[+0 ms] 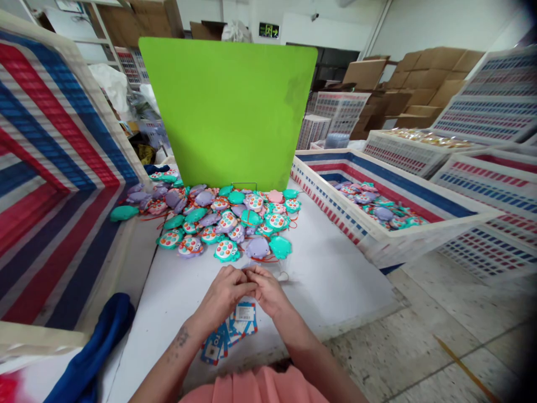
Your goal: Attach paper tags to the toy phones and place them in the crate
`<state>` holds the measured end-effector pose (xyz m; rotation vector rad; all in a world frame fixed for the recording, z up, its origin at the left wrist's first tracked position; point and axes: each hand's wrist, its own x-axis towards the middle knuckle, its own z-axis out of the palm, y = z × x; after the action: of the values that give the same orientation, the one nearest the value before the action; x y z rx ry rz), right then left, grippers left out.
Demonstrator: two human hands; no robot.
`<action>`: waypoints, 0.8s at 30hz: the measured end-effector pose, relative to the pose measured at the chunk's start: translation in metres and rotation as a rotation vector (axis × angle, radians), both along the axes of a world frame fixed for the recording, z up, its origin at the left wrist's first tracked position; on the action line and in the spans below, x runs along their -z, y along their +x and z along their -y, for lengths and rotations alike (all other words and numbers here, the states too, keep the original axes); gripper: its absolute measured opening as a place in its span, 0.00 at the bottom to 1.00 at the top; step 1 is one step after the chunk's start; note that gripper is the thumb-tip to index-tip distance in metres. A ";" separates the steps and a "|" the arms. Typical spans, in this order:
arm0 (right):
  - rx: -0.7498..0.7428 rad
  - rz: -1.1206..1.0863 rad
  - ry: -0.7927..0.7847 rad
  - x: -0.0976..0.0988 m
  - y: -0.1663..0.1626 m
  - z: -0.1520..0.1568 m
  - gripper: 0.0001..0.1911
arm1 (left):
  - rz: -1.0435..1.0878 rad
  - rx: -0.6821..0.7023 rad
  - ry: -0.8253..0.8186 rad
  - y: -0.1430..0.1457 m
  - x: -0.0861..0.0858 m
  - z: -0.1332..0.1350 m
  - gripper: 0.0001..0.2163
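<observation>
My left hand (229, 288) and my right hand (265, 288) meet over the white table, fingers pinched together at the tips. Whatever lies between the fingertips is too small and hidden to make out. Below the hands, several blue and white printed cards (245, 316) lie fanned out close to my body. Just beyond the fingers is a pile of turtle-shaped toys (226, 251) in teal and purple, with coloured dots and orange-red cords. A purple toy (257, 247) and a teal toy (279, 247) lie nearest my hands. Beside my right hand is a small white object (283, 276).
A green board (235, 112) stands upright behind the pile. On the right, a white crate (390, 240) with a striped lining holds more toys. A tilted striped-lined crate (62, 184) stands at left, with blue cloth (111, 319) near it. Cartons (436, 73) are stacked behind.
</observation>
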<state>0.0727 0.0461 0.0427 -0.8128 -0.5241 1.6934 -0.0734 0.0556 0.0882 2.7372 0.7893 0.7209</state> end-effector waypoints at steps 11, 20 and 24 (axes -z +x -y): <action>0.032 -0.039 -0.013 0.002 0.000 0.002 0.07 | -0.111 0.047 0.088 0.003 0.006 0.002 0.10; 0.008 0.025 0.015 0.003 -0.003 0.000 0.08 | 0.018 0.049 0.004 0.007 0.010 0.003 0.07; -0.087 0.189 -0.007 -0.001 0.000 0.003 0.10 | 0.404 -0.064 -0.352 0.004 0.014 -0.001 0.07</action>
<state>0.0731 0.0433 0.0438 -0.9737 -0.6916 1.7073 -0.0695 0.0566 0.0745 2.1679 0.8189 0.9979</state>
